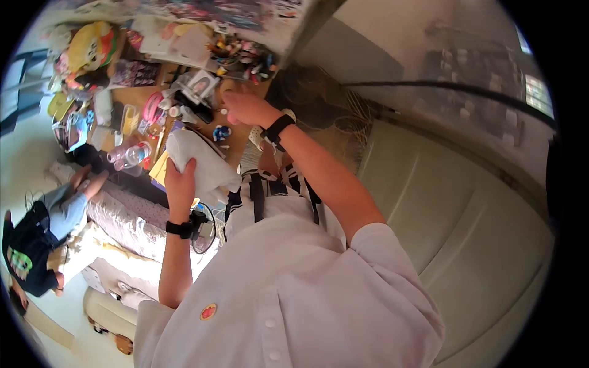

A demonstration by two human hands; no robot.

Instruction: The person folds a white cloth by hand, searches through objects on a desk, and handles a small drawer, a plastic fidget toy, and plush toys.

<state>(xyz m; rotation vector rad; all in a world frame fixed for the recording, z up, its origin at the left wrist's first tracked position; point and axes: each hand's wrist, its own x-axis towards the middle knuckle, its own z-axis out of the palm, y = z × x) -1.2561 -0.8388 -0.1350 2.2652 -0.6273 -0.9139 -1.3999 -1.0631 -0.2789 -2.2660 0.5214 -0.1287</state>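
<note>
My left hand (181, 182) is closed on a white cloth (199, 158), which hangs over the edge of the cluttered desk (136, 96). My right hand (246, 105) is over the desk's right end, next to a framed picture (201, 84) and a black object (195, 108). The fingers of that hand are curled and slightly blurred; whether they hold anything cannot be made out. A small blue figure (221, 132) stands on the desk between my hands.
Plastic bottles (136, 154), a pink round item (153, 107), plush toys (92, 46) and a crowd of pens (242, 56) cover the desk. A round fan (204, 228) is beside my left wrist. Another person (38, 236) sits on the bed at left. A padded panel (454, 227) is on the right.
</note>
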